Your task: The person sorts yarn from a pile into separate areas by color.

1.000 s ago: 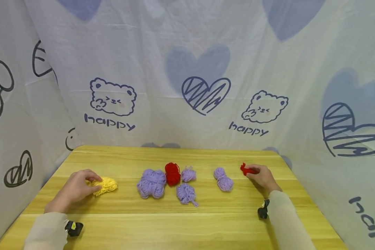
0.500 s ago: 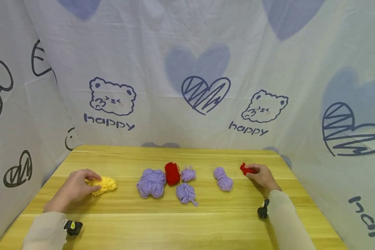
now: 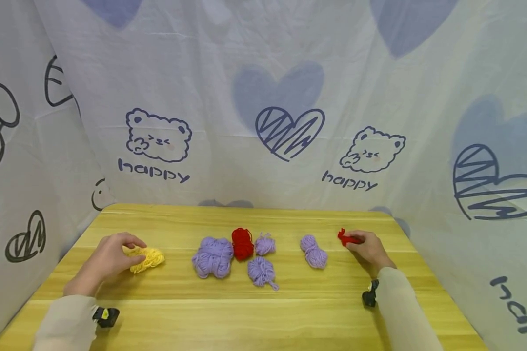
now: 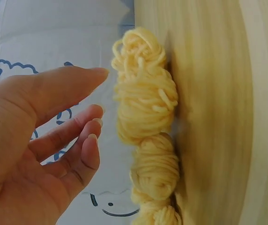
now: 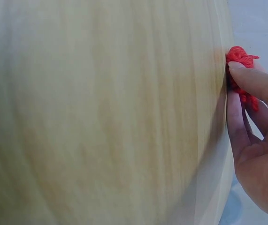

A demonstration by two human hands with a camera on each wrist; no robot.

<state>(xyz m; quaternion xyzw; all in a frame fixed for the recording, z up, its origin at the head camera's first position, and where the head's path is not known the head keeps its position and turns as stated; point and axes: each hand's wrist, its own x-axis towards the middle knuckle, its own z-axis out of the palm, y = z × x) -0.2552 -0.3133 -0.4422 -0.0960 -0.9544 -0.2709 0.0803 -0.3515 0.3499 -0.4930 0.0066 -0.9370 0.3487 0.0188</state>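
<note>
Opening left hand [image 3: 110,258]: my thumb and fingers now stand apart and pinch nothing, where a moment ago they were closer in on the yellow yarn [image 3: 148,260].
Yellow yarn: on the tabletop [image 3: 246,321] toward its left edge, just beside my fingertips, clear of them in the left wrist view. It shows there as lumps in a row; one skein or several, I cannot tell.
Right hand [image 3: 370,247]: unchanged, thumb and fingers clamped on the red tuft [image 3: 343,238].
Red tuft: near the tabletop's right edge, toward the far right corner; whether it touches the tabletop, I cannot tell.
Red ball [image 3: 243,243]: unmoved, between the big purple [image 3: 212,258] and the small purple [image 3: 265,244], well in from both side edges.
Change of grip: I judge the yellow yarn let go, which leaves only the red tuft in my hold.
</note>
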